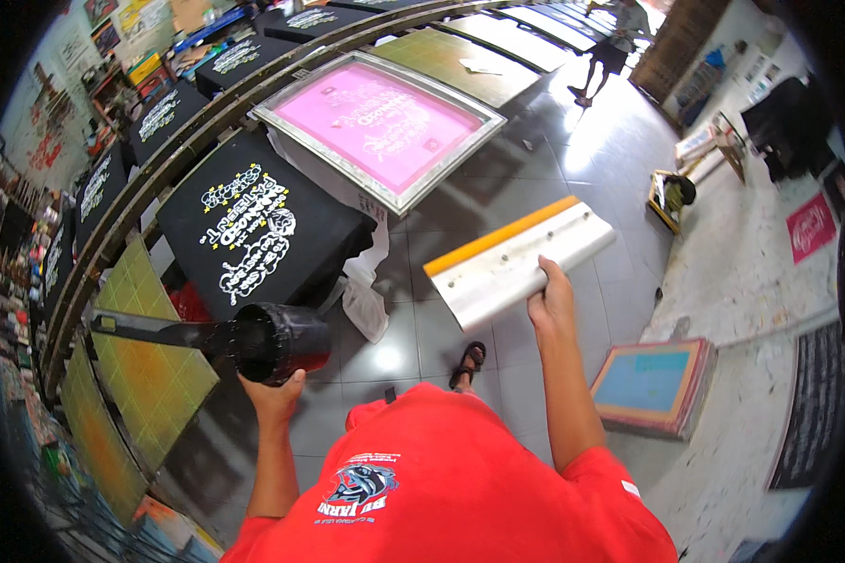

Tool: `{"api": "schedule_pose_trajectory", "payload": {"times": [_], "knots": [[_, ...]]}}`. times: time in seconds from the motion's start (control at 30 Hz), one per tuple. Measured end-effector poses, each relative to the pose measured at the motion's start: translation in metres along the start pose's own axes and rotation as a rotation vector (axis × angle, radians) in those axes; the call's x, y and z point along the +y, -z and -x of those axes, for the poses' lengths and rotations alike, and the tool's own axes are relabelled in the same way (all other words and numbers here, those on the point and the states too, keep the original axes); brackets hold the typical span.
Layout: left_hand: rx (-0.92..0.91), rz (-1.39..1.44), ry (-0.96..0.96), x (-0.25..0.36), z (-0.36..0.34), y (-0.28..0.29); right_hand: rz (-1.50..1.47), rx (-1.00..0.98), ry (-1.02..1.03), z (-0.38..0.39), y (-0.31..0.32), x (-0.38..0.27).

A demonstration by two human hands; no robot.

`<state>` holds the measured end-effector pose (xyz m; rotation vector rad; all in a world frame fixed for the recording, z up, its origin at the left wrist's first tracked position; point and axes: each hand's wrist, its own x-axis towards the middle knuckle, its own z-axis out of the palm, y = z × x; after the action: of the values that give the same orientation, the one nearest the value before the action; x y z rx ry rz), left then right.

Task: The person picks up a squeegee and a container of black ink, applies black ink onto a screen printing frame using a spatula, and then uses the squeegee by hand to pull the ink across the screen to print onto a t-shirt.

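My left hand (274,392) is wrapped around a black tub (300,342) from below. From the tub's mouth a long dark flat tool (150,328), perhaps a spatula, sticks out to the left; its other end is hidden inside. In my right hand (552,298) is a wide screen-printing squeegee (526,272) with a pale metal holder and an orange blade edge, gripped by the side away from the blade. Ahead of the tub, a black T-shirt (183,211) with white and yellow printing lies on a board. A framed pink printing screen (494,120) rests beyond it.
A curved rail (225,114) runs behind the boards, with several printed black shirts (160,122) past it. Yellow-green boards (145,347) stand at left. Stacked screens (652,385) lean at right by the wall. A person (615,42) walks at the far end.
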<state>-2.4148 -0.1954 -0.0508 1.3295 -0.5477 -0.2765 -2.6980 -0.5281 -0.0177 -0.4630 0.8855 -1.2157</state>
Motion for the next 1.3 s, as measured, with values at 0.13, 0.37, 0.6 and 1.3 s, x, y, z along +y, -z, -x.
{"api": "schedule_pose_trajectory", "payload": {"times": [0.13,0.37,0.6,1.3], "knots": [[0.253,-0.091,-0.071,-0.015,-0.004,-0.066,-0.004,-0.099,-0.087,-0.111,-0.067,0.015],[0.412,-0.213,-0.048,-0.034,-0.006,-0.141,0.087,-0.219,-0.158,-0.257,-0.15,0.084],[0.562,-0.251,-0.043,-0.057,-0.055,-0.195,0.252,-0.201,-0.34,-0.308,-0.17,0.121],[0.733,-0.343,-0.049,-0.066,-0.113,-0.315,0.908,-0.373,-0.196,-0.408,-0.132,0.052]]}}
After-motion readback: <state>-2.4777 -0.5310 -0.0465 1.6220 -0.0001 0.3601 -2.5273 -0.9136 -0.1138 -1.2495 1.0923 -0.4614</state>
